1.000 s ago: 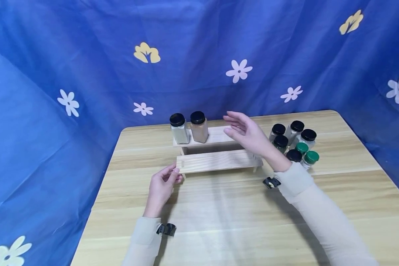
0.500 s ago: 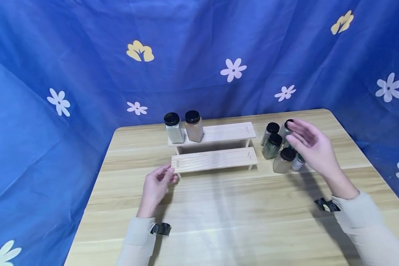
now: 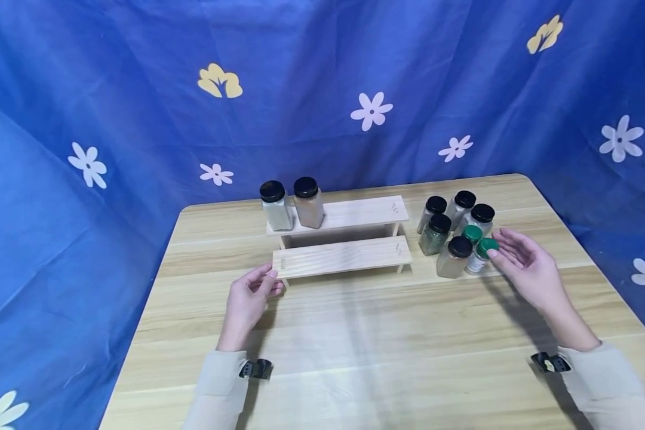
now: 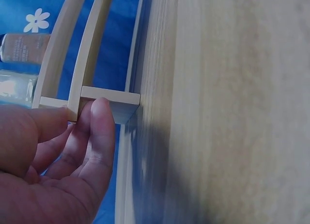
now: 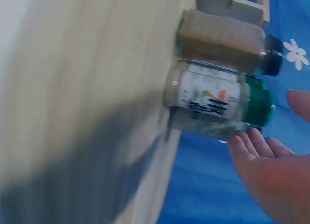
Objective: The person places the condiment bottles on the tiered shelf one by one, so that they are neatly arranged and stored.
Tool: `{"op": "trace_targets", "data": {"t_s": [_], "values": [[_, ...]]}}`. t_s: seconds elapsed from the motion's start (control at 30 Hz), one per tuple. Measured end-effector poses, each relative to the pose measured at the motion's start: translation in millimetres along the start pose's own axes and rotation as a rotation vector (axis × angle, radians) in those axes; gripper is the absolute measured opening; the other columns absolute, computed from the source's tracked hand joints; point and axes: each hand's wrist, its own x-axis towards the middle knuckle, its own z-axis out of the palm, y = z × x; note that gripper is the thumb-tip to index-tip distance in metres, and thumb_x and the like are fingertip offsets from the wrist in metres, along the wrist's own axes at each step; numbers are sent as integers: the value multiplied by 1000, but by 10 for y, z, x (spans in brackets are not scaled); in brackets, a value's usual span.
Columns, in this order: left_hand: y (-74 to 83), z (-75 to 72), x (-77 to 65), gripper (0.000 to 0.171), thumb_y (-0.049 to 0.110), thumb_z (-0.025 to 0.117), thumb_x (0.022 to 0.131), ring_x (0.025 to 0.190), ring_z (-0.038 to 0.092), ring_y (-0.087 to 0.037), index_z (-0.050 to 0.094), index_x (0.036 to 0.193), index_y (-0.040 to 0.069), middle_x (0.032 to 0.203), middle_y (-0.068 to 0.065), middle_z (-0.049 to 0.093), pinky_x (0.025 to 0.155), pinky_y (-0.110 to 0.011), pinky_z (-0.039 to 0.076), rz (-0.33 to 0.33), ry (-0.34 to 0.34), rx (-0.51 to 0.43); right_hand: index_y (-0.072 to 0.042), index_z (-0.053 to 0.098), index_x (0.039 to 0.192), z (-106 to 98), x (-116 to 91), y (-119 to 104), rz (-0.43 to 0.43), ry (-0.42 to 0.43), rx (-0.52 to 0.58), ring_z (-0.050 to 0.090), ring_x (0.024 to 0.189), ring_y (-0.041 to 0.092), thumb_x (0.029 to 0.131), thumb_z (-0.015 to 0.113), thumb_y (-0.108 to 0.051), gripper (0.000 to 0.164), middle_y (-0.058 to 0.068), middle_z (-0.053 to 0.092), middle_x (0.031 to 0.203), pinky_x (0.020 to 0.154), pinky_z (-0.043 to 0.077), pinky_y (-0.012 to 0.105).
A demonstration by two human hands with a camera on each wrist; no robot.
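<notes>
A two-step wooden shelf rack stands on the table. At the left end of its lower step, my left hand pinches the board, thumb above and fingers below; the left wrist view shows this grip on the wood. My right hand is beside a green-capped spice jar, thumb and fingers spread around the cap's level. In the right wrist view a gap shows between the thumb and the green cap, while the fingertips are close to the jar; contact is unclear.
Two black-capped jars, one pale and one brown, stand on the upper step's left. Several black-capped jars and another green-capped jar cluster right of the rack. A blue flowered curtain hangs behind the table.
My right hand has moved from above the rack's upper step, rightward past the jar cluster and down beside the green-capped jar. My left hand keeps its hold on the rack. The view shifted slightly.
</notes>
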Motion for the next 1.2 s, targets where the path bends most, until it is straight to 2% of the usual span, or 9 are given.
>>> {"op": "trace_targets", "data": {"t_s": [0.13, 0.27, 0.4, 0.57, 0.7, 0.83, 0.93, 1.03, 1.2], "values": [[10, -16, -7, 38, 16, 61, 108, 86, 78, -10, 62, 143, 2, 118, -25, 75, 83, -22, 69, -5, -5, 14, 19, 41, 148, 45, -16, 111, 16, -40, -119, 62, 112, -14, 97, 72, 1, 62, -29, 62, 121, 98, 53, 1], [10, -13, -12, 39, 17, 62, 108, 88, 79, -13, 61, 144, 3, 115, -24, 76, 82, -23, 69, -21, -13, 19, 18, 45, 143, 75, -43, 191, 34, -73, -174, 60, 108, -19, 98, 72, -1, 55, -33, 60, 115, 95, 53, -1], [20, 0, -22, 38, 15, 62, 107, 89, 80, -15, 62, 142, 1, 117, -25, 76, 82, -22, 69, -14, -9, -2, 19, 48, 135, 92, -69, 243, 28, -110, -183, 60, 105, -19, 99, 70, 1, 46, -34, 61, 112, 92, 55, 1], [39, -6, -27, 39, 17, 63, 107, 89, 80, -17, 63, 141, 0, 116, -25, 76, 79, -19, 69, 2, -7, -8, 19, 50, 134, 96, -73, 253, 14, -113, -201, 61, 103, -19, 100, 69, 0, 44, -35, 61, 110, 89, 57, 1], [53, -14, -28, 38, 19, 64, 107, 89, 80, -19, 64, 141, 2, 114, -24, 78, 65, -17, 65, -2, -3, 8, 18, 52, 133, 87, -64, 253, 17, -95, -213, 62, 101, -18, 99, 69, 0, 42, -35, 62, 108, 86, 58, 1], [56, -17, -37, 39, 20, 64, 107, 89, 80, -20, 64, 141, 3, 113, -23, 78, 51, -17, 57, -7, -2, 24, 16, 54, 130, 72, -55, 221, 12, -77, -207, 65, 99, -16, 98, 70, 2, 39, -33, 65, 106, 85, 59, 2], [52, -19, -39, 39, 21, 64, 107, 90, 80, -21, 64, 141, 3, 113, -23, 78, 52, -17, 58, -6, 0, 30, 12, 57, 126, 50, -31, 141, -6, -54, -212, 65, 98, -16, 97, 71, 4, 33, -31, 67, 105, 86, 58, 1], [49, -20, -40, 39, 20, 64, 107, 91, 80, -22, 64, 141, 3, 115, -24, 77, 57, -17, 61, -4, 2, 29, 2, 62, 123, 13, 13, 11, -23, -26, -217, 66, 99, -15, 96, 72, 4, 29, -31, 67, 105, 87, 57, 0], [51, -28, -41, 39, 20, 64, 107, 94, 80, -23, 63, 142, 2, 121, -25, 75, 66, -17, 66, 2, -2, 18, -17, 65, 120, -53, 117, -246, -59, 16, -214, 67, 99, -14, 95, 73, 5, 34, -29, 69, 108, 88, 56, -1]]}}
